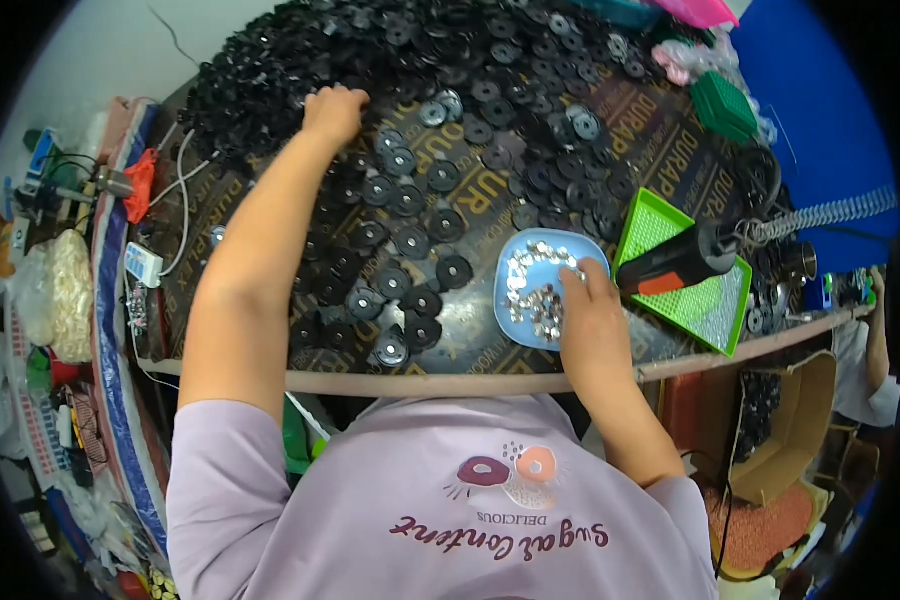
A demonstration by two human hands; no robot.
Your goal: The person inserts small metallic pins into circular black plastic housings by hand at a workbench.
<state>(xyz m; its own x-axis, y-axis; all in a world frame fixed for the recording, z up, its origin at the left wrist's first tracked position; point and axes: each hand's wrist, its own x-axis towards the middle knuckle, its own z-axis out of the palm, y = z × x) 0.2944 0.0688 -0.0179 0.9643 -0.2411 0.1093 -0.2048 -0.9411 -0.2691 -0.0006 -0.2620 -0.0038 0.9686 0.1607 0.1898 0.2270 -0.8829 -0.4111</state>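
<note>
My left hand (334, 114) reaches far out to the edge of a large heap of black discs (260, 85). Its fingers are curled down among them, and whatever they grip is hidden. Closer to me, my right hand (594, 318) dips into a light blue tray (504, 318) from its right side. Small shiny silver metal pieces (545, 303) lie scattered in that tray. The right fingertips are bent together over the pieces, too small a spot to make out what is between them. Single black discs with round metal centres (411, 241) lie spread between the two hands.
Right of the blue tray, a black power screwdriver (675, 262) with a coiled cord rests over a green tray (660, 212). A green basket (724, 106) stands at the back right. Beyond the table edge are a cardboard box (795, 430) and another person's arm (878, 340).
</note>
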